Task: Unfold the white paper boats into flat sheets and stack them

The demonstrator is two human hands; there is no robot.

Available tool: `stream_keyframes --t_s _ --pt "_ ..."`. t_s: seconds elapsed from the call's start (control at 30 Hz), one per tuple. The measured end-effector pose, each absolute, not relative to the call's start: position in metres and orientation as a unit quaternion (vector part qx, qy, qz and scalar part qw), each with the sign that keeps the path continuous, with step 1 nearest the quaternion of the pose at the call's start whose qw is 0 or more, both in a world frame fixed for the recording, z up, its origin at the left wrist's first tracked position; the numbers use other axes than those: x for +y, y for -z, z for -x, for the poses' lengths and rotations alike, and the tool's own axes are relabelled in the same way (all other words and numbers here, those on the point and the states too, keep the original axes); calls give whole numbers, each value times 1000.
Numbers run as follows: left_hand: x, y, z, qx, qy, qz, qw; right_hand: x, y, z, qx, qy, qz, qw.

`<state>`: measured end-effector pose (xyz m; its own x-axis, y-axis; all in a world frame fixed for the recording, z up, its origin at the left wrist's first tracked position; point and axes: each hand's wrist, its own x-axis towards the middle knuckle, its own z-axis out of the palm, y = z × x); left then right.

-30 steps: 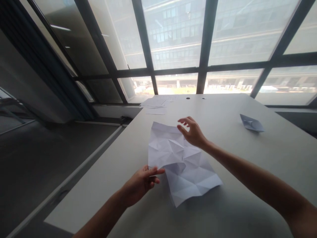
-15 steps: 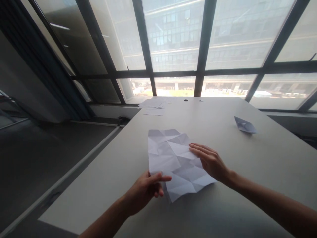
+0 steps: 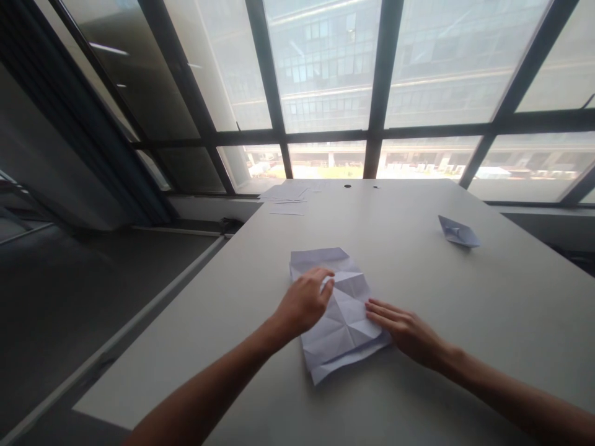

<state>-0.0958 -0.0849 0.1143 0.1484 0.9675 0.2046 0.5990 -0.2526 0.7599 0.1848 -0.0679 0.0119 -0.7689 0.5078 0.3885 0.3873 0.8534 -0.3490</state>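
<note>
Over on the left, dark floor (image 3: pixel 93 297) runs beside the pale worktop (image 3: pixel 465 322), and at the worktop's far left corner lies a loose spread of white sheets (image 3: pixel 286 193). Just right of them, near the far edge, sit two small dark round spots (image 3: pixel 347 186).

Now the action, centre stage: the left hand (image 3: pixel 304 301) comes in from below, fingers curled over, tips down on the upper left part of the creased white paper (image 3: pixel 346 325). Whether it pinches a fold or only presses, I can't tell from here.

The paper lies flat on the worktop in the middle of the near half, criss-crossed with fold lines. Two layers show along its near edge.

On its right side, the right hand (image 3: pixel 409 331) lies open and flat, fingers stretched out together. The fingertips rest on the paper's right edge and the palm is on the worktop beside it.

The two hands are apart, one on each side of the paper.

Further right and well away from the hands, a small folded paper boat (image 3: pixel 458 232) sits alone on the worktop. Behind everything, big dark-framed windows (image 3: pixel 325 62) span the whole width.
</note>
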Motion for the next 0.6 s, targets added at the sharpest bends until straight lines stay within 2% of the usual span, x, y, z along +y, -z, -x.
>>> stream_keyframes --t_s 0.1,0.23,0.37,0.47,0.6 --pt "-48 -58 68 612 -227 -743 147 -72 -14 -185 -939 -145 237 202" --pt "-35 -15 72 621 -111 -768 112 -88 -35 -190 -942 -195 227 151" --pt "-42 -17 89 557 -73 -822 98 -80 -55 -173 -926 -242 244 155" --pt "-44 -23 93 517 -59 -849 95 -37 -52 -140 -921 -203 279 183" --pt "-39 -23 97 497 -38 -863 82 25 -28 -108 -925 -163 327 107"
